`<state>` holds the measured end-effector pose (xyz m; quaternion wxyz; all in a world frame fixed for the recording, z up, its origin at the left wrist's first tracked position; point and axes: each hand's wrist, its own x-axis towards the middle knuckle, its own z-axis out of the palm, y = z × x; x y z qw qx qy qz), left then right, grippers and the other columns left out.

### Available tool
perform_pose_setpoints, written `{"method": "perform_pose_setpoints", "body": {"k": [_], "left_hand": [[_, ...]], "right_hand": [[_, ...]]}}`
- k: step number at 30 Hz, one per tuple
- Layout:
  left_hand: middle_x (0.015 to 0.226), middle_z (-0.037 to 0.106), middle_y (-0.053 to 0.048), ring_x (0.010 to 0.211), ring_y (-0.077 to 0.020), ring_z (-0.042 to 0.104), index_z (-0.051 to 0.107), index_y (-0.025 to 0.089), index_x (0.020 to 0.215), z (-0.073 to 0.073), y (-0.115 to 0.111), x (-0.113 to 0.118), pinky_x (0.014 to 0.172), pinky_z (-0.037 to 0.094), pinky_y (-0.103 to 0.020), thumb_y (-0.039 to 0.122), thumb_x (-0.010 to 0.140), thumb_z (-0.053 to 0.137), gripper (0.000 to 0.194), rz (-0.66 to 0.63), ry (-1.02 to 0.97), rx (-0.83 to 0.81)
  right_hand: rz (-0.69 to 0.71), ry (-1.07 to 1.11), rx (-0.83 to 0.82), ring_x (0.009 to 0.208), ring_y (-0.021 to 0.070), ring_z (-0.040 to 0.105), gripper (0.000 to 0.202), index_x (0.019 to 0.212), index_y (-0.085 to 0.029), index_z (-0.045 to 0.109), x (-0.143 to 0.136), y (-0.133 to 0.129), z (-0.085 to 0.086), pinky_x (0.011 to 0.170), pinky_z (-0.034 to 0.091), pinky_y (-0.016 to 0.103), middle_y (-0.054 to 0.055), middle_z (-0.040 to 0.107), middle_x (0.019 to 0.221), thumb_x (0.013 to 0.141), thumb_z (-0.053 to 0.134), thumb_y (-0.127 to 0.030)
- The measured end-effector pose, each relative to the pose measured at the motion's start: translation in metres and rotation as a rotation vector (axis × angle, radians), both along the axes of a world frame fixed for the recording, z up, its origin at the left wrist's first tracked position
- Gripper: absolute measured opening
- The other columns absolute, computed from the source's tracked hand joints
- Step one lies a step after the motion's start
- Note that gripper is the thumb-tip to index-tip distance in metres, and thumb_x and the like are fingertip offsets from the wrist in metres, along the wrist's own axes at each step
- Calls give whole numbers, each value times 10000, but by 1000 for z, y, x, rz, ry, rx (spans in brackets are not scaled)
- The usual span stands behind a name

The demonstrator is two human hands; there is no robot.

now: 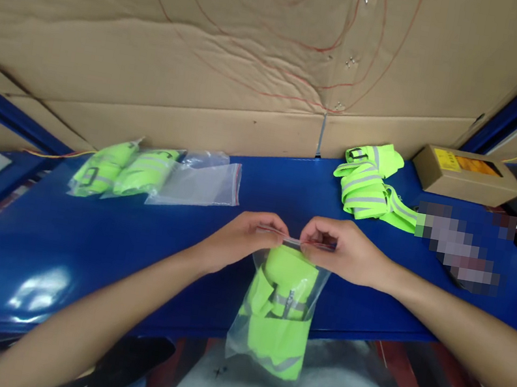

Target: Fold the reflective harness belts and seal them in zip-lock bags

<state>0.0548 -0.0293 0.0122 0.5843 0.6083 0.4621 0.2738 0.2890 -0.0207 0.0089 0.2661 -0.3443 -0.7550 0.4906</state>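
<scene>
A clear zip bag [234, 338] hangs upright in front of the blue table's near edge, with a folded neon-yellow reflective strap [278, 335] inside it. My left hand [248, 238] pinches the left part of the bag's top seal between thumb and fingers. On the right part of the same seal, my right hand [345, 251] is closed in a pinch. A short stretch of the seal shows between the two hands.
Two bagged yellow straps [145, 173] and flat clear bags [198, 185] lie at the back left of the blue table [97, 239]. Loose yellow straps [363, 188], a cardboard box [469, 179] and a pixelated object [464, 251] are at the right. Cardboard [184, 75] lines the back.
</scene>
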Motion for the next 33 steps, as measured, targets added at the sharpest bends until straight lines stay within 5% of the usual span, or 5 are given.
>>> {"method": "perform_pose_setpoints", "body": {"k": [19, 33], "left_hand": [[875, 725, -43, 793, -137, 636, 741, 150, 932, -8, 1, -1, 716, 461, -243, 413, 856, 746, 274, -49, 46, 69], [953, 772, -72, 922, -180, 711, 755, 159, 953, -5, 2, -1, 838, 536, -295, 348, 792, 820, 257, -99, -39, -61]], "right_hand": [[38, -93, -50, 624, 102, 488, 158, 857, -164, 655, 1, 7, -10, 559, 361, 230, -17, 593, 710, 859, 643, -321], [63, -105, -140, 619, 105, 475, 168, 846, -173, 642, -1, 3, -10, 555, 359, 230, -24, 577, 695, 848, 665, -339]]}}
